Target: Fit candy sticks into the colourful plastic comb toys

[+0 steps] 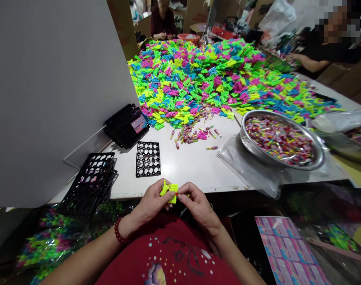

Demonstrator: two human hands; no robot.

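My left hand [154,201] holds a bright yellow plastic toy piece [173,188] at the table's front edge, thumb across it. Close against its right side, my right hand [197,206] has thumb and forefinger pinched together. A small red-ended piece [176,194] shows at those fingertips, mostly covered. Just beyond my hands lies a black plastic grid tray [148,159] with round openings. Small colourful wrapped tubes [186,134] are scattered farther back, with a pink plastic piece [202,135] among them.
A large heap of neon plastic pieces [195,79] covers the far table. At right, a metal bowl [317,162] of small tubes stands on clear plastic bags [242,168]. Black trays [91,178] are stacked left, beside a grey panel [55,99]. Two people [163,23] sit across the table.
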